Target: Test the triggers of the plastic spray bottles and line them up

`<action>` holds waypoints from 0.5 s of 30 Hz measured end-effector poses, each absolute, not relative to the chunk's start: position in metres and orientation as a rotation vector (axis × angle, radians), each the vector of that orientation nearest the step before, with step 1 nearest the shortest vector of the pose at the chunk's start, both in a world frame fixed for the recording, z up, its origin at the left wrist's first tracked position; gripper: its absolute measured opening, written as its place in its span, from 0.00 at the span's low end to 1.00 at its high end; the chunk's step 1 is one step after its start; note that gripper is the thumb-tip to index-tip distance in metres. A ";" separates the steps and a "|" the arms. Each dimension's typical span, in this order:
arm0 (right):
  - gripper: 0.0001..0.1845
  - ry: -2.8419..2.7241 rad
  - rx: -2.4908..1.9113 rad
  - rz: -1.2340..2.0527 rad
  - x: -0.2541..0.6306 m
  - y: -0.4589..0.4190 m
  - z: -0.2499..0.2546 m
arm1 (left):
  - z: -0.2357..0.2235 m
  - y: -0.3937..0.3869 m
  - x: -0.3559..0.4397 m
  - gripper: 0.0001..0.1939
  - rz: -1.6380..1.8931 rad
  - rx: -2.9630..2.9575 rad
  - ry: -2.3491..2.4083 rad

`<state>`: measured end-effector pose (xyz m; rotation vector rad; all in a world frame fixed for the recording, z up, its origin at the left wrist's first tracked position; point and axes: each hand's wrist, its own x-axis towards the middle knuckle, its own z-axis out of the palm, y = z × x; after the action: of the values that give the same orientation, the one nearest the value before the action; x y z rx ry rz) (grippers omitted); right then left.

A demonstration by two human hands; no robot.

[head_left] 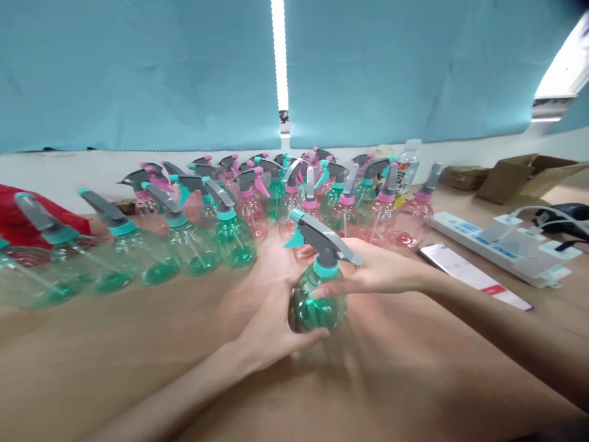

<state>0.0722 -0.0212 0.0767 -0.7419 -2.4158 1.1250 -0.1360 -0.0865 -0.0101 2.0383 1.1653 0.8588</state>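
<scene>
left hand (264, 331) curls round the lower left of a green spray bottle (319, 313) near centre, right hand (372, 267) holds its upper right, phone (473, 275) and power strip (473, 234) right, pink and green bottles (236, 242) far

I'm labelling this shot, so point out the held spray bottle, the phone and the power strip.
Held spray bottle (326, 269), head view: turquoise collar.
Phone (473, 275), head view: screen.
Power strip (500, 251), head view: top face, by the blue sockets.

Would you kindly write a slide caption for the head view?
Left hand and right hand hold a round, transparent green spray bottle before many transparent green and pink spray bottles.
</scene>
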 end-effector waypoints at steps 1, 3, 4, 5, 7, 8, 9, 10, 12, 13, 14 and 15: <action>0.23 -2.369 -0.759 1.102 0.075 -0.023 0.076 | -0.011 -0.086 -0.132 0.35 0.859 2.064 1.159; 0.23 -2.270 -0.796 1.077 0.078 -0.027 0.073 | -0.011 -0.083 -0.123 0.38 0.858 2.121 1.138; 0.23 -2.223 -0.800 1.073 0.079 -0.028 0.072 | -0.011 -0.081 -0.119 0.39 0.852 2.145 1.119; 0.23 -2.176 -0.792 1.068 0.079 -0.029 0.071 | -0.010 -0.079 -0.114 0.40 0.844 2.164 1.093; 0.21 -2.095 -0.754 1.054 0.079 -0.030 0.072 | -0.008 -0.074 -0.106 0.41 0.829 2.186 1.040; 0.18 -2.061 -0.751 1.041 0.079 -0.031 0.074 | -0.007 -0.072 -0.102 0.41 0.824 2.193 1.014; 0.14 -2.032 -0.769 1.030 0.078 -0.032 0.076 | -0.006 -0.069 -0.099 0.41 0.819 2.193 0.990; 0.10 -2.013 -0.810 1.015 0.077 -0.032 0.080 | -0.005 -0.067 -0.097 0.41 0.814 2.185 0.969; 0.11 -1.974 -0.897 0.989 0.076 -0.033 0.086 | -0.004 -0.064 -0.094 0.38 0.808 2.148 0.931; 0.13 -1.953 -0.919 0.973 0.076 -0.032 0.089 | -0.004 -0.063 -0.094 0.36 0.802 2.126 0.915; 0.12 -1.939 -0.921 0.976 0.075 -0.032 0.090 | -0.004 -0.062 -0.094 0.34 0.795 2.110 0.910; 0.10 -1.937 -0.907 0.989 0.075 -0.030 0.089 | -0.005 -0.061 -0.095 0.33 0.794 2.101 0.921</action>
<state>0.0745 -0.0303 0.0893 -0.9068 -1.9370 0.9889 -0.0952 -0.0607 -0.0050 2.1006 0.9206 0.7944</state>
